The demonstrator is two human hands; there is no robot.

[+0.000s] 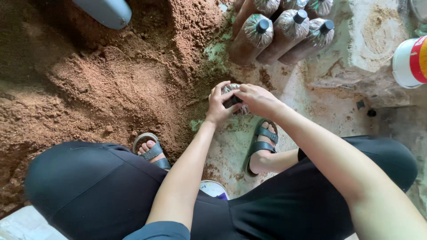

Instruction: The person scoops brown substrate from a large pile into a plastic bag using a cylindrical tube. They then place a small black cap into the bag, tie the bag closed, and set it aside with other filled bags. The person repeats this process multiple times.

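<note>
1. Nearest, the person's dark-clad knees spread wide in a low squat, with a sandalled foot [151,151] on the left and another [263,141] on the right, so that both arms can reach down between them.
2. Just beyond, the left hand [218,106] cups the packed bag [232,100] from the left, fingers curled and pressed against its side, probably to keep it upright on the floor.
3. The right hand [258,99] lies over the bag's top, fingertips pinching at its gathered neck; what they pinch is hidden.
4. The bag stands on the concrete floor [311,102], stained and dusted, between the feet and the far row.
5. To the left a large heap of reddish-brown sawdust [102,84] spreads, within easy reach.
6. Farther off, finished bags with black caps [284,33] lean together in a row.
7. At the far right edge stands a white bucket [407,62].
</note>
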